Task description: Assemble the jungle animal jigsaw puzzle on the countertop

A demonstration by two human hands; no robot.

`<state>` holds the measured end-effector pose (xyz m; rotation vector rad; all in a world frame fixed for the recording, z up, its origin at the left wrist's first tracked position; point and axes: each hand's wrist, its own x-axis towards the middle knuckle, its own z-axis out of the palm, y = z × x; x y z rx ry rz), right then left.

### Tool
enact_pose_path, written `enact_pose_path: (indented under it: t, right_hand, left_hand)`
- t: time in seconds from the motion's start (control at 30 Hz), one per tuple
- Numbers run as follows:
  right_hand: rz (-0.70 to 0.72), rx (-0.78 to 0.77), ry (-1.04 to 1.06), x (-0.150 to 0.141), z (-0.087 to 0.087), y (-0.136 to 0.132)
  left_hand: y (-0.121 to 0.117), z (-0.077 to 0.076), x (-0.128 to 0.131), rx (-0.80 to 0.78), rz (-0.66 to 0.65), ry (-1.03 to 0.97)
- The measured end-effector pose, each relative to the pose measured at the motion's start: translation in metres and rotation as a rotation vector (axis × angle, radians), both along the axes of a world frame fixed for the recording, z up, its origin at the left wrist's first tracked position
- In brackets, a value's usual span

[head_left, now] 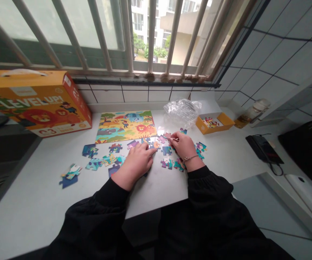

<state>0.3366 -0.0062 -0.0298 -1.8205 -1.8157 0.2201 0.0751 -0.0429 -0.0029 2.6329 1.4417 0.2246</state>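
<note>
My left hand (pixel 137 161) lies low over the counter, its index finger stretched out to touch a blue puzzle piece with an orange shape (pixel 155 144). Between the thumb and fingers of my right hand (pixel 185 147), a small puzzle piece (pixel 174 139) is pinched, seen edge-on. Just left of that hand lies a pink-purple piece (pixel 161 139). Nearer me are a dark blue piece (pixel 166 150) and a teal and purple piece (pixel 167 163). Left of my left hand, several loose pieces are spread, among them a light blue spotted one (pixel 94 164). My hands partly cover some pieces.
A finished-looking animal picture board (pixel 125 126) lies at the back. An orange puzzle box (pixel 36 104) stands at the left. Crumpled clear plastic (pixel 182 112) and a small yellow box (pixel 218 126) sit at the back right. A bottle (pixel 252 113) and a black device (pixel 264 148) are farther right.
</note>
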Motion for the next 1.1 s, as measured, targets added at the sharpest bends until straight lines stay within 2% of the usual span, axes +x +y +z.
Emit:
enact_pose_path:
  t: [0.1, 0.17, 0.3, 0.43, 0.53, 0.6, 0.73, 0.93, 1.0, 1.1]
  right_hand:
    - [-0.063, 0.043, -0.004, 0.001, 0.005, -0.003]
    - [-0.065, 0.095, 0.019, 0.002, 0.008, -0.006]
    - [-0.001, 0.242, 0.068, 0.004, 0.012, -0.011]
    - [-0.119, 0.325, 0.102, 0.016, 0.011, -0.012]
    - [-0.205, 0.335, 0.097, 0.028, 0.009, -0.013]
    - [-0.199, 0.316, 0.093, 0.032, 0.007, -0.013]
    - [-0.075, 0.274, 0.066, 0.030, 0.003, -0.012]
    - [0.090, 0.106, -0.062, 0.027, -0.005, -0.006]
    - [0.076, 0.138, -0.104, 0.031, -0.009, -0.009]
    - [-0.040, 0.148, -0.178, 0.041, -0.018, -0.020]
  left_hand:
    - [0.001, -0.002, -0.002, 0.003, 0.025, -0.017]
    - [0.003, -0.005, -0.004, 0.009, -0.004, -0.053]
    - [0.002, -0.013, -0.001, -0.018, -0.204, -0.124]
    - [-0.003, -0.017, 0.007, -0.081, -0.348, -0.108]
    - [-0.005, -0.019, 0.010, -0.089, -0.335, -0.105]
    - [-0.004, -0.020, 0.009, -0.082, -0.302, -0.102]
    - [-0.003, -0.017, 0.007, -0.077, -0.248, -0.105]
    - [-0.005, -0.011, 0.006, -0.092, -0.242, -0.097]
    - [-0.006, -0.010, 0.006, -0.085, -0.247, -0.098]
    - [-0.008, -0.011, 0.004, -0.072, -0.258, -0.106]
